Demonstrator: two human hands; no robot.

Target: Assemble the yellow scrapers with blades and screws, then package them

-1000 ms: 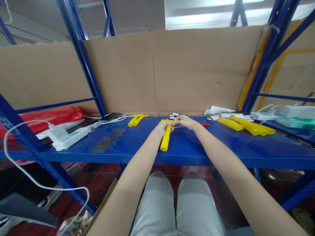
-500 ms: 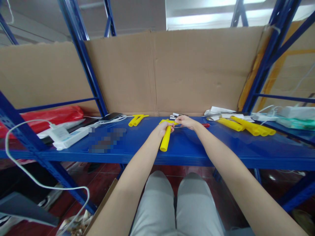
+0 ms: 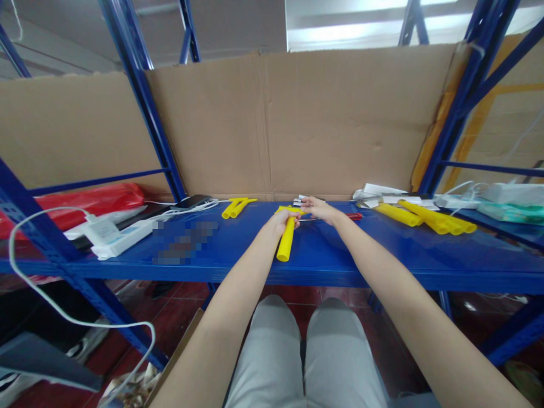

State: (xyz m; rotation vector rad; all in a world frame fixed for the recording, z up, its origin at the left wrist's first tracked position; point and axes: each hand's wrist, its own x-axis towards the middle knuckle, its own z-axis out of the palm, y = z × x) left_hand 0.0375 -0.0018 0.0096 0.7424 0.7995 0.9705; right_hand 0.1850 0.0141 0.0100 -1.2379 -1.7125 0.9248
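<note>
The yellow, seemingly T-shaped plastic tube [image 3: 285, 243] was over the middle of the blue metal desk [image 3: 238, 243], the left hand's [image 3: 282, 220] grip closed around it. The right hand's [image 3: 319, 209] grip was nearly pinched; whether it held anything, I couldn't tell. The tube looked light, stiff, slick, best held below its crosspiece; its long axis ran front-to-back, round end nearest.

Bright overhead, dim underneath, soft throughout.
Glare spreads from bright overhead strips [image 3: 361, 35] at one o'clock; the table [image 3: 227, 243] returns a faint sheen, while the floor [image 3: 187, 306] at seven o'clock sinks into shadow. Wide-angle stretch tilts the blue posts [image 3: 153, 124]; the fingers [image 3: 313, 205] lack fine detail, and a pixelated patch [image 3: 185, 242] sits between eight and nine.
</note>
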